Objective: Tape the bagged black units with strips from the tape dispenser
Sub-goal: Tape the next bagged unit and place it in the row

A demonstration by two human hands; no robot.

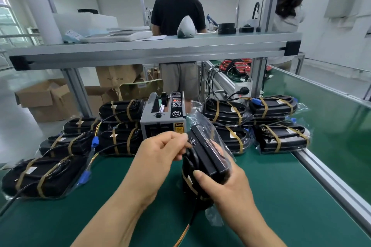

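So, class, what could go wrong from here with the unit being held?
The loose clear plastic bag around the held black boxy unit could crease under tape. Its trailing orange cable could snag. Both the left hand and right hand hold it, leaving none free for the grey tape dispenser.

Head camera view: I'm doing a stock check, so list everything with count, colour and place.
tape dispenser: one, grey, bench centre, behind the hands.
left taped units: at least five, black in clear bags with brown tape bands, left of the dispenser.
right taped units: at least four, same colours, right of the dispenser.
held unit: one, black in a clear bag, one brown band showing, before the dispenser.
bench mat: one, green, under everything.
cardboard boxes: several, brown, floor at back left.
other people: two, one in black, one in white, beyond the shelf.
left hand: pinches the held unit's upper end.
right hand: grips the held unit from below.
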